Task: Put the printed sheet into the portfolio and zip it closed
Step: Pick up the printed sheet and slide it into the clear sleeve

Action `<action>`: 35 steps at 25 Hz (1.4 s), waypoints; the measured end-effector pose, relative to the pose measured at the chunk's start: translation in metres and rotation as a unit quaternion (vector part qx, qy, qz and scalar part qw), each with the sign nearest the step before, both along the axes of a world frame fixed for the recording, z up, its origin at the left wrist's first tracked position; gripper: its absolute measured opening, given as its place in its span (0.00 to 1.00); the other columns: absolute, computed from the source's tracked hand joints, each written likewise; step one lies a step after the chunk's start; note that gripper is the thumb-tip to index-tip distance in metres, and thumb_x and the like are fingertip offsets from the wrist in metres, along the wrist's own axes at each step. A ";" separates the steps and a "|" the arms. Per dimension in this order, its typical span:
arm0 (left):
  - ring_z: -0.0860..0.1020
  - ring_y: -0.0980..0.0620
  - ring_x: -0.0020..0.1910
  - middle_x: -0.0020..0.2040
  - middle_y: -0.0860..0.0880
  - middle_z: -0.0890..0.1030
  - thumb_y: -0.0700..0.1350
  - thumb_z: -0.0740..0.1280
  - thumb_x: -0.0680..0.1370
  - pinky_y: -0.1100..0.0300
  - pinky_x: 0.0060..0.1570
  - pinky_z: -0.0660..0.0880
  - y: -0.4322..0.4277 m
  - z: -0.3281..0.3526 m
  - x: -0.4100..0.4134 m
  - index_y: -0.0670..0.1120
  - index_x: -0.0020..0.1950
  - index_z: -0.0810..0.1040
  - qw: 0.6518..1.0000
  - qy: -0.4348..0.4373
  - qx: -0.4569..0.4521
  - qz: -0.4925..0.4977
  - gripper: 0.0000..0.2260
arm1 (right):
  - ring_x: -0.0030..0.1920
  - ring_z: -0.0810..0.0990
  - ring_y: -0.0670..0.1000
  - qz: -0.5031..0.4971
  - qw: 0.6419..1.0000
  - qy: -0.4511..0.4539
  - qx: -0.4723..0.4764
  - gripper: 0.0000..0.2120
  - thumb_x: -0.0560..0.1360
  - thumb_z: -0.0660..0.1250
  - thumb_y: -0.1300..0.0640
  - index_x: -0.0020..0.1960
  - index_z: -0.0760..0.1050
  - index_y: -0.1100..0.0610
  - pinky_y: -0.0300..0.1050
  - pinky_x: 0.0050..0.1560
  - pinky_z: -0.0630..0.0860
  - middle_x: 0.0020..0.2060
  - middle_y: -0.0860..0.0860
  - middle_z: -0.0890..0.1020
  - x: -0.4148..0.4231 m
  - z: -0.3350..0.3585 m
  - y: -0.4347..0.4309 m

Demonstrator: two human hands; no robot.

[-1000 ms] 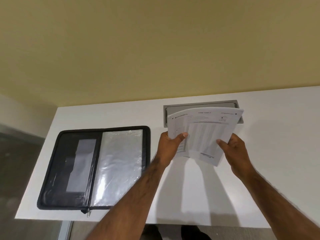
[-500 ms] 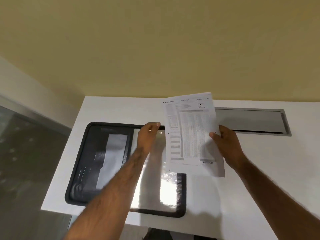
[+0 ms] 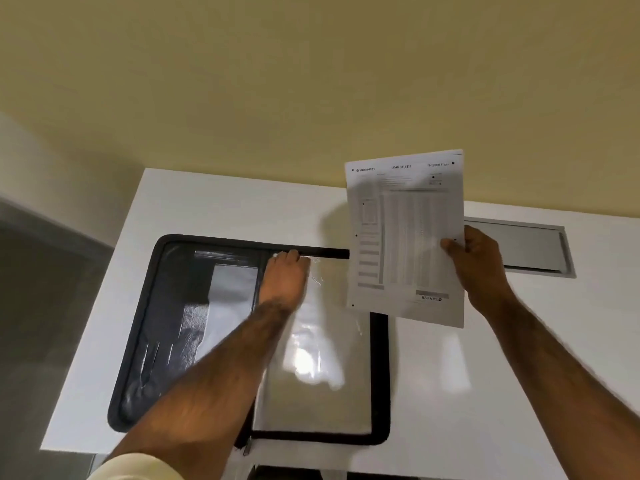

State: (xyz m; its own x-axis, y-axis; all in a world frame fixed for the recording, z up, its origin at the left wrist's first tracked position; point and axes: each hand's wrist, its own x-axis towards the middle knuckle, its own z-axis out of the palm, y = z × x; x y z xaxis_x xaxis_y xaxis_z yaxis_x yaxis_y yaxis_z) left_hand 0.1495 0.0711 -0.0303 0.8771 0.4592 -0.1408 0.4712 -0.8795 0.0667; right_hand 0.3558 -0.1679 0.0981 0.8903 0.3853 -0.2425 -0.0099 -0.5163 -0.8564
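Printed white paper sheet (image 3: 405, 237) upright above white table (image 3: 485, 393), pinched at its edge by right hand (image 3: 479, 268). Left hand (image 3: 285, 277) gripping clear plastic sleeve (image 3: 311, 358) top inside open black zip portfolio (image 3: 379, 375).

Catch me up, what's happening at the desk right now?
A person's right hand holds the printed sheet upright above the white table. The left hand rests at the top edge of the clear plastic sleeve inside the portfolio, which lies open and unzipped. The sheet is not in yet.
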 end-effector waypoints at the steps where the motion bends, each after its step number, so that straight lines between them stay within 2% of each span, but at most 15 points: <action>1: 0.76 0.43 0.48 0.48 0.48 0.79 0.44 0.62 0.76 0.51 0.46 0.69 0.003 0.002 0.001 0.50 0.49 0.78 1.000 -0.003 -0.013 0.010 0.07 | 0.41 0.85 0.45 -0.005 1.000 -0.005 0.000 0.13 0.76 0.67 0.59 0.44 0.81 0.40 0.43 0.39 0.81 0.41 0.43 0.86 0.002 0.002 0.005; 4: 0.75 0.45 0.50 0.50 0.49 0.79 0.47 0.61 0.79 0.50 0.49 0.71 0.012 0.000 0.001 0.50 0.51 0.79 0.998 -0.014 -0.054 0.025 0.08 | 0.43 0.84 0.49 0.001 0.999 -0.035 -0.010 0.08 0.75 0.67 0.58 0.45 0.80 0.45 0.49 0.44 0.81 0.41 0.45 0.85 0.008 0.005 0.027; 7: 0.75 0.46 0.50 0.49 0.50 0.81 0.43 0.61 0.77 0.49 0.51 0.72 0.007 0.000 0.000 0.50 0.49 0.79 0.994 -0.038 -0.098 0.001 0.07 | 0.44 0.83 0.52 0.033 0.997 -0.069 -0.008 0.06 0.76 0.66 0.57 0.50 0.80 0.51 0.52 0.46 0.81 0.43 0.48 0.84 0.016 0.009 0.051; 11: 0.78 0.44 0.55 0.54 0.50 0.84 0.49 0.65 0.79 0.50 0.52 0.77 -0.002 0.003 -0.005 0.51 0.60 0.80 0.986 -0.060 -0.158 0.011 0.11 | 0.44 0.82 0.57 0.071 0.993 -0.098 -0.002 0.07 0.77 0.65 0.58 0.52 0.79 0.58 0.50 0.43 0.79 0.45 0.56 0.83 0.023 0.012 0.088; 12: 0.78 0.44 0.55 0.53 0.50 0.84 0.50 0.64 0.80 0.51 0.51 0.77 -0.005 0.004 -0.005 0.53 0.57 0.81 0.981 -0.063 -0.183 0.023 0.08 | 0.43 0.81 0.56 0.083 0.992 -0.097 0.001 0.07 0.77 0.65 0.59 0.52 0.79 0.58 0.48 0.42 0.78 0.45 0.57 0.83 0.025 0.013 0.098; 13: 0.79 0.45 0.53 0.48 0.51 0.83 0.50 0.63 0.81 0.52 0.49 0.78 -0.008 0.004 -0.005 0.55 0.48 0.80 0.975 -0.064 -0.212 0.032 0.07 | 0.42 0.80 0.55 0.097 0.991 -0.097 0.004 0.07 0.77 0.64 0.59 0.52 0.79 0.58 0.46 0.41 0.76 0.45 0.57 0.83 0.026 0.013 0.107; 14: 0.80 0.46 0.50 0.42 0.53 0.79 0.51 0.61 0.81 0.53 0.46 0.78 -0.012 0.008 -0.005 0.56 0.40 0.75 0.971 -0.059 -0.227 0.041 0.11 | 0.41 0.79 0.54 0.111 0.989 -0.098 0.005 0.07 0.78 0.64 0.59 0.52 0.78 0.59 0.45 0.41 0.75 0.45 0.56 0.82 0.026 0.011 0.116; 15: 0.81 0.48 0.47 0.39 0.55 0.77 0.52 0.60 0.81 0.54 0.44 0.78 -0.014 0.006 -0.004 0.55 0.36 0.71 0.969 -0.058 -0.234 0.047 0.14 | 0.41 0.79 0.53 0.123 0.987 -0.099 0.004 0.07 0.78 0.64 0.59 0.52 0.78 0.59 0.45 0.41 0.74 0.45 0.56 0.82 0.026 0.009 0.125; 17: 0.80 0.53 0.42 0.39 0.55 0.79 0.59 0.59 0.81 0.55 0.42 0.78 -0.018 0.009 0.000 0.49 0.39 0.73 0.965 -0.058 -0.246 0.071 0.17 | 0.43 0.79 0.54 0.148 0.984 -0.098 0.000 0.08 0.77 0.63 0.60 0.52 0.78 0.61 0.47 0.43 0.74 0.45 0.55 0.82 0.023 0.003 0.141; 19: 0.78 0.56 0.37 0.37 0.55 0.78 0.63 0.58 0.81 0.56 0.37 0.76 -0.023 0.013 0.002 0.51 0.39 0.75 0.963 -0.069 -0.249 0.082 0.20 | 0.42 0.78 0.54 0.180 0.978 -0.107 -0.013 0.07 0.76 0.62 0.62 0.50 0.78 0.62 0.47 0.43 0.73 0.43 0.56 0.82 0.020 -0.006 0.155; 21: 0.77 0.56 0.35 0.36 0.54 0.77 0.60 0.57 0.83 0.56 0.36 0.76 -0.027 0.020 0.006 0.52 0.39 0.74 0.964 -0.081 -0.240 0.080 0.18 | 0.37 0.74 0.53 0.209 0.970 -0.116 -0.037 0.05 0.75 0.62 0.62 0.46 0.75 0.62 0.46 0.38 0.69 0.39 0.57 0.79 0.016 -0.014 0.168; 23: 0.78 0.54 0.36 0.39 0.54 0.77 0.54 0.58 0.83 0.54 0.40 0.78 -0.030 0.027 0.011 0.52 0.41 0.75 0.966 -0.088 -0.229 0.078 0.14 | 0.34 0.72 0.50 0.236 0.962 -0.126 -0.056 0.03 0.75 0.63 0.62 0.43 0.73 0.59 0.44 0.36 0.66 0.36 0.52 0.76 0.012 -0.020 0.179; 27: 0.78 0.50 0.42 0.46 0.51 0.79 0.48 0.58 0.82 0.53 0.45 0.77 -0.029 0.035 0.023 0.51 0.47 0.77 0.966 -0.071 -0.235 0.082 0.09 | 0.41 0.77 0.54 0.267 0.954 -0.119 -0.066 0.05 0.77 0.64 0.62 0.49 0.77 0.63 0.43 0.40 0.68 0.41 0.54 0.80 0.005 -0.036 0.193; 31: 0.78 0.50 0.43 0.46 0.52 0.79 0.47 0.60 0.81 0.51 0.47 0.79 -0.029 0.035 0.032 0.51 0.46 0.78 0.962 -0.074 -0.246 0.096 0.08 | 0.47 0.80 0.55 0.261 0.961 -0.083 -0.046 0.10 0.78 0.64 0.62 0.57 0.78 0.65 0.39 0.42 0.70 0.51 0.59 0.83 0.003 -0.048 0.201; 35: 0.81 0.51 0.44 0.50 0.52 0.82 0.48 0.64 0.81 0.51 0.49 0.81 -0.040 0.037 0.036 0.51 0.49 0.83 0.959 -0.088 -0.256 0.081 0.08 | 0.47 0.78 0.49 0.214 0.976 -0.045 -0.022 0.13 0.78 0.64 0.63 0.62 0.78 0.63 0.26 0.35 0.67 0.55 0.56 0.84 0.001 -0.062 0.202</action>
State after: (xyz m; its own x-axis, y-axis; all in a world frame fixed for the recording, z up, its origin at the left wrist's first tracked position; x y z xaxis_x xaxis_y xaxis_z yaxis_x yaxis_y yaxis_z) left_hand 0.1851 0.0310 0.0063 0.8307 0.5023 -0.2401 0.5410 -0.6264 0.5612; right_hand 0.3568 0.0341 0.0365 0.6689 0.7170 -0.1962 0.2878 -0.4931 -0.8210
